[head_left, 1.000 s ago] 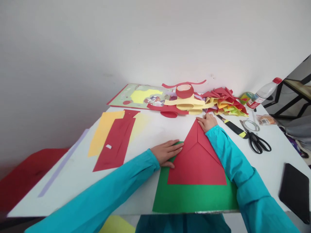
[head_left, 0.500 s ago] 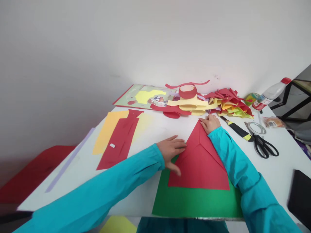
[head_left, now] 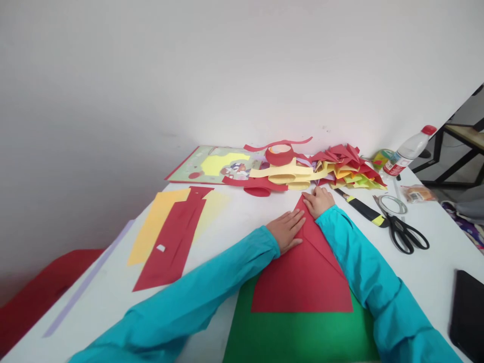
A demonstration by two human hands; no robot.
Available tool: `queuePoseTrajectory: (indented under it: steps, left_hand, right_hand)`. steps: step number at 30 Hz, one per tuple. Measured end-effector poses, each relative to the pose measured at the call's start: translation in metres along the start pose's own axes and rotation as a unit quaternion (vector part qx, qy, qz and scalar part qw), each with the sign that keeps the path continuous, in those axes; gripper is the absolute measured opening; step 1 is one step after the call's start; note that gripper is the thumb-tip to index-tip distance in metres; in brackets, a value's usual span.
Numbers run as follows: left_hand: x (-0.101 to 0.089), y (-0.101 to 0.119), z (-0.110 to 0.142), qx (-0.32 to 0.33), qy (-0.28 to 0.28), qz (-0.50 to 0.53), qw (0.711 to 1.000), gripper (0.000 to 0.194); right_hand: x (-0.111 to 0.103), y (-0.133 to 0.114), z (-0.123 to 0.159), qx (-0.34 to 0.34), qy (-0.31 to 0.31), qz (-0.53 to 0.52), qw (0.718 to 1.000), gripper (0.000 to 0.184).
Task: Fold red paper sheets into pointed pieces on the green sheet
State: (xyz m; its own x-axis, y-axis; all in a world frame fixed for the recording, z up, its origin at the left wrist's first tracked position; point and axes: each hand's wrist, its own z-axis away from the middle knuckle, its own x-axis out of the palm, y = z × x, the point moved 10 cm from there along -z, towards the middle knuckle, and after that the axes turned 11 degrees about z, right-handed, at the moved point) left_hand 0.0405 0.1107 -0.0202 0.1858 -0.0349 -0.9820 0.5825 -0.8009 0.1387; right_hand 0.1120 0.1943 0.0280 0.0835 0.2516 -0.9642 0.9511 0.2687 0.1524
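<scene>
A red sheet of paper (head_left: 302, 285) with its upper corners folded in to a point lies on a green sheet (head_left: 298, 338) in front of me. My left hand (head_left: 286, 232) rests flat across the upper left fold, fingers stretched out and close together. At the pointed tip, my right hand (head_left: 319, 202) has its fingers bent and closed on the paper. The right sleeve covers part of the sheet's right edge.
Right of my hands lie a utility knife (head_left: 361, 208), black-handled scissors (head_left: 406, 234) and a tape roll (head_left: 393, 204). Behind are paper loops (head_left: 280, 157), a folded paper pile (head_left: 346, 164) and a plastic bottle (head_left: 410, 151). Red paper scraps (head_left: 172, 247) lie left.
My left hand has moved right and forward from the paper's left edge onto its fold, and now lies flat. My right hand stays at the tip. The view has shifted slightly.
</scene>
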Motion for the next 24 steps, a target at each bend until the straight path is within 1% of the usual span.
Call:
queuePoseTrajectory:
  steps: [5,8,10,12,14,16,17,20,24]
  left_hand:
    - [-0.002,0.001,-0.001,-0.006,0.000,0.019,1.000,0.061]
    - [-0.006,0.001,-0.004,-0.013,-0.001,0.057,0.998,0.063]
    - [-0.012,-0.002,-0.008,-0.022,0.001,0.097,0.995,0.062]
    - [-0.020,-0.013,-0.010,-0.065,0.004,0.147,0.987,0.055]
    - [-0.028,-0.031,-0.009,-0.139,0.009,0.184,0.973,0.047]
    - [-0.034,-0.047,-0.006,-0.208,0.009,0.199,0.958,0.044]
    - [-0.036,-0.052,-0.004,-0.232,0.006,0.201,0.952,0.044]
    - [-0.036,-0.061,0.002,-0.293,-0.016,0.207,0.933,0.052]
    - [-0.030,-0.062,0.007,-0.341,-0.049,0.216,0.914,0.068]
  right_hand:
    - [0.007,0.004,-0.005,0.016,-0.006,-0.008,1.000,0.036]
    - [0.010,0.005,-0.009,0.016,-0.006,-0.011,1.000,0.037]
    - [0.011,0.005,-0.010,0.014,-0.002,-0.015,1.000,0.037]
    - [0.010,0.005,-0.010,0.014,0.004,-0.023,1.000,0.039]
    - [0.010,0.007,-0.009,0.018,0.009,-0.035,0.999,0.040]
    - [0.010,0.011,-0.007,0.028,0.008,-0.052,0.998,0.040]
    - [0.011,0.014,-0.006,0.035,0.005,-0.061,0.997,0.040]
    - [0.014,0.026,-0.001,0.064,-0.022,-0.091,0.994,0.039]
    - [0.020,0.035,0.021,0.101,-0.100,-0.139,0.980,0.033]
